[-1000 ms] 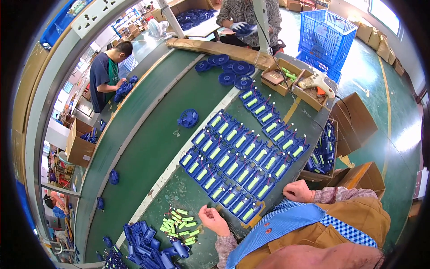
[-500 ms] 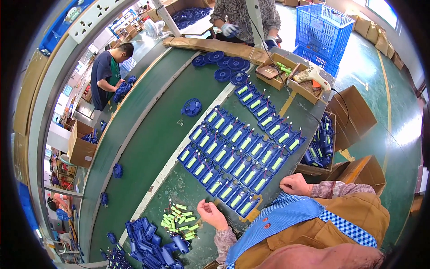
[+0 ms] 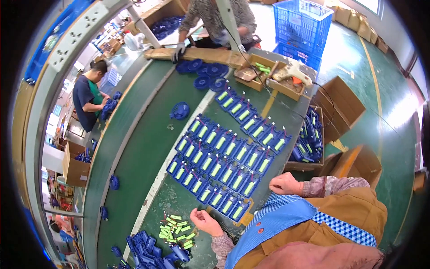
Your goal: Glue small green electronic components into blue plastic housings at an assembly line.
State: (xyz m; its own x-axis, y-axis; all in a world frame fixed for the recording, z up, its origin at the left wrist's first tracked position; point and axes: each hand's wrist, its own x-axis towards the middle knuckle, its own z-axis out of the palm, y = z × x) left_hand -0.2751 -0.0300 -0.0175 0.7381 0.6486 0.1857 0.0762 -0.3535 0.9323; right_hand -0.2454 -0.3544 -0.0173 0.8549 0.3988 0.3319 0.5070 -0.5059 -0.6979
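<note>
My left hand (image 3: 206,222) hovers over the near part of the bench with its fingers curled in and nothing visible in them. It is between a loose pile of yellow-green battery cells (image 3: 177,231) with short wires and the near row of blue plastic housings (image 3: 215,199). Each housing in these rows holds one yellow-green cell with thin leads at its end. My right hand (image 3: 285,184) rests as a loose fist at the bench's right edge, beside the rows, and no object shows in it.
Empty-looking blue housings (image 3: 145,249) lie heaped at the near left. Blue round fan-like parts (image 3: 202,82) sit at the far end, and one (image 3: 180,110) lies on the green belt (image 3: 150,134). A glue gun (image 3: 293,74) and cardboard boxes (image 3: 338,107) stand right. Co-workers (image 3: 87,96) are beyond.
The whole view has shifted, so the bench appears further left. The far co-worker's gloved hand has reached out onto the board at the bench's end. My hands keep nearly the same pose.
</note>
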